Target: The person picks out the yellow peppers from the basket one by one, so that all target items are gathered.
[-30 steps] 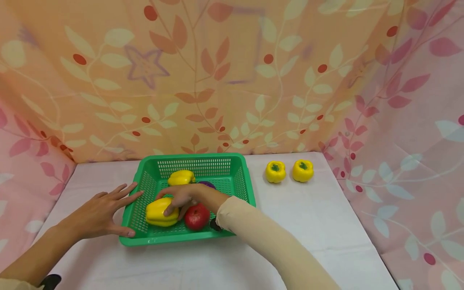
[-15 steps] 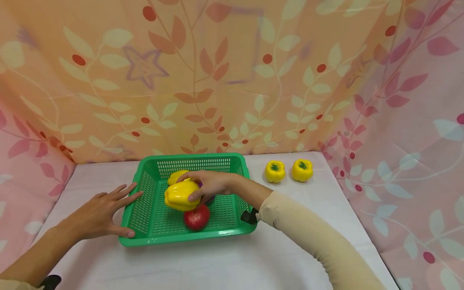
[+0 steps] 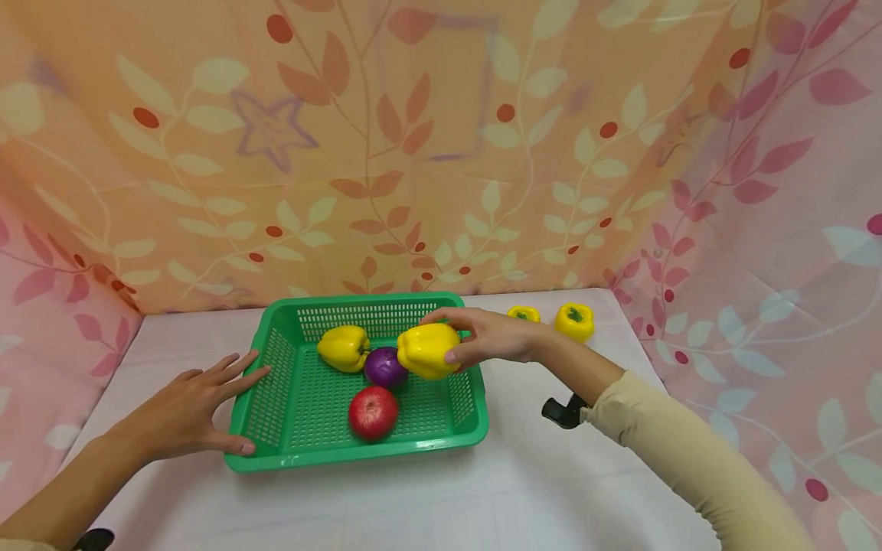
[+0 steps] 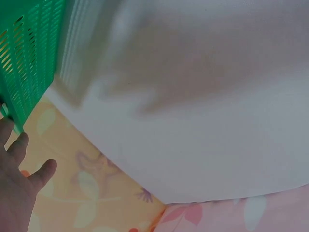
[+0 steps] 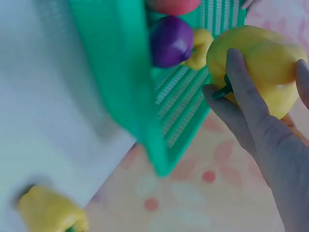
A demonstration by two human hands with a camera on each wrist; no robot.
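My right hand (image 3: pixel 492 337) grips a yellow bell pepper (image 3: pixel 429 350) above the right side of a green plastic basket (image 3: pixel 358 456). In the right wrist view the fingers curl round that pepper (image 5: pixel 263 67), its green stem showing between them. My left hand (image 3: pixel 186 413) touches the basket's left rim with fingers spread and straight. Inside the basket lie another yellow bell pepper (image 3: pixel 343 348), a purple round vegetable (image 3: pixel 386 368) with its kind unclear, and a red round fruit (image 3: pixel 374 413) that looks like an apple or pomegranate.
On the white-covered table (image 3: pixel 551 474), right of the basket, sit two more yellow bell peppers; one (image 3: pixel 575 321) is in plain sight, the other (image 3: pixel 524 314) partly behind my right hand. Patterned cloth (image 3: pixel 441 153) hangs behind and along both sides.
My right hand has lifted the yellow bell pepper from the basket's left front and carried it rightward, uncovering the purple vegetable. The left hand has stayed at the rim.
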